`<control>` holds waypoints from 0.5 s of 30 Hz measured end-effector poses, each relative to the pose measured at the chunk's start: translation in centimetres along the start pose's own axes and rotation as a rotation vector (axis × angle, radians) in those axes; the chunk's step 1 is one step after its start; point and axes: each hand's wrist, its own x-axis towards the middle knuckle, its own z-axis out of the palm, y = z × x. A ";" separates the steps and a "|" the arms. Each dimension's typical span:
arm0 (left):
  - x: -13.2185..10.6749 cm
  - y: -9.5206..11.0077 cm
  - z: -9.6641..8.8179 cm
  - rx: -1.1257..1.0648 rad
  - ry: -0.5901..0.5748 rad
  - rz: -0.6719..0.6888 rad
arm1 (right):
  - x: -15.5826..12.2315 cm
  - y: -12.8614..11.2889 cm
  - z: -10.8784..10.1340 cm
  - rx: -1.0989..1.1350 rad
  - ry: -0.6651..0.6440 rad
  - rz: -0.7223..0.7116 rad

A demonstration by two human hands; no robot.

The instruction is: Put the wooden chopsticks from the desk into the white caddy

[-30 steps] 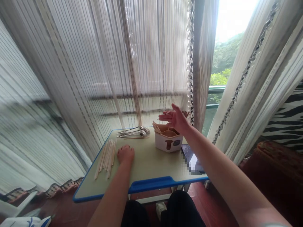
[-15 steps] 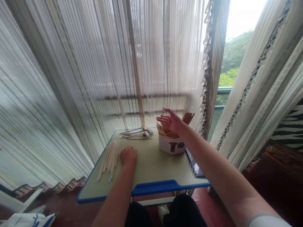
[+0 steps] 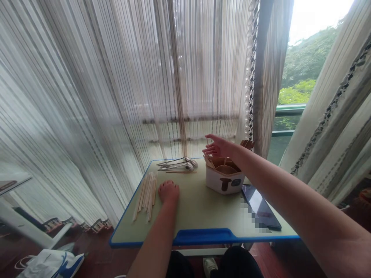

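My right hand (image 3: 217, 146) is above the left rear part of a white storage box (image 3: 223, 182) with brown prints. Its fingers are closed about a thin light stick (image 3: 207, 141), mostly hidden by the hand. Inside the box, light wooden utensils (image 3: 209, 161) stand at the left, and brown sticks (image 3: 247, 144) rise at the back right. Palm down on the table (image 3: 194, 208), my left hand (image 3: 169, 191) lies with fingers slightly spread and holds nothing. Just left of it is a loose row of wrapped chopsticks (image 3: 147, 193).
Metal spoons (image 3: 189, 166) and other slim metal utensils lie at the table's back, with a single chopstick (image 3: 181, 172) before them. A dark phone (image 3: 262, 208) lies right of the box. Sheer curtains (image 3: 139, 77) hang behind; a white bag (image 3: 49, 264) is on the floor.
The view has swung left and shows more of the phone. My right hand has turned its palm downward over the box. My left hand stays beside the chopsticks.
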 end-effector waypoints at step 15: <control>0.3 0.3 0.0 -0.046 0.012 -0.048 | 1.2 4.1 8.7 -0.818 0.241 -0.884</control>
